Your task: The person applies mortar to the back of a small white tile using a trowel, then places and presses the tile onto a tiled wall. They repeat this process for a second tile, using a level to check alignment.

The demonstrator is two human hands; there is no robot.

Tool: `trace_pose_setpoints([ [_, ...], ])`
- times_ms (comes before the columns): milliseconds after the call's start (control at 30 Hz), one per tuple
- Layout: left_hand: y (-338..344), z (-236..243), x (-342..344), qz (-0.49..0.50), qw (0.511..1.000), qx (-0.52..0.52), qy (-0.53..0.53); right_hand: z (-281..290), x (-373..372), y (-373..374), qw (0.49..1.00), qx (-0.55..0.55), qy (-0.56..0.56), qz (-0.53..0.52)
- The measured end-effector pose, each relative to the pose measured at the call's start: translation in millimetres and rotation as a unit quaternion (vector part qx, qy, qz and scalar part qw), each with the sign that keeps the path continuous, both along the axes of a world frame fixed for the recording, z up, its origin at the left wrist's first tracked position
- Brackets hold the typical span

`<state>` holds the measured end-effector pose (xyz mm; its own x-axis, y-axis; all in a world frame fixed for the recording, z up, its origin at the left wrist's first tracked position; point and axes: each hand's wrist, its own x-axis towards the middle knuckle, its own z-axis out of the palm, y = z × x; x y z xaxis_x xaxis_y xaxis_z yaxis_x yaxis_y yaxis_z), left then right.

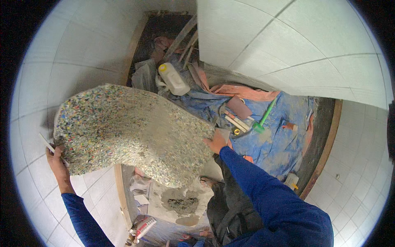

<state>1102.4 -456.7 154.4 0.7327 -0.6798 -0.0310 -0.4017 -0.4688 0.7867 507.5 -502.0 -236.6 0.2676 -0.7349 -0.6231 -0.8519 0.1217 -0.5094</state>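
Here, speckled slab, spanning between left grip and right grip

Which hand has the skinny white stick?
The left hand, at the speckled sheet's left edge: the white stick is in its grip. The right hand, near the sheet's other end, has none.

The speckled panel you hold looks pressed from many-coloured chips, its face coarse and grainy, while your sleeves and dark trousers are soft, matt cloth. Around you, the wall tiles look smooth and pale with a faint sheen, and the blue tarp is wrinkled, dusty plastic sheeting. You also have a smooth, cloudy plastic jug and a rough-looking brown wooden frame.
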Motion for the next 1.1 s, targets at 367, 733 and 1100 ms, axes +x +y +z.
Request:
trace_pose_setpoints([
  [367,-10.8,-10.4,7.5,-0.044,0.998,-0.051,0.007,7.9,14.5,-78.1,0.998,-0.065,0.010,-0.025],
  [733,-4.4,-19.1,-42.6,-0.045,0.984,-0.001,-0.173,18.6,21.9,-84.0,0.995,-0.042,0.089,0.019],
  [1100,7.0,-43.4,-54.0,0.037,0.939,0.011,-0.343,-5.1,210.3,-253.8,0.974,-0.055,0.093,0.199],
])
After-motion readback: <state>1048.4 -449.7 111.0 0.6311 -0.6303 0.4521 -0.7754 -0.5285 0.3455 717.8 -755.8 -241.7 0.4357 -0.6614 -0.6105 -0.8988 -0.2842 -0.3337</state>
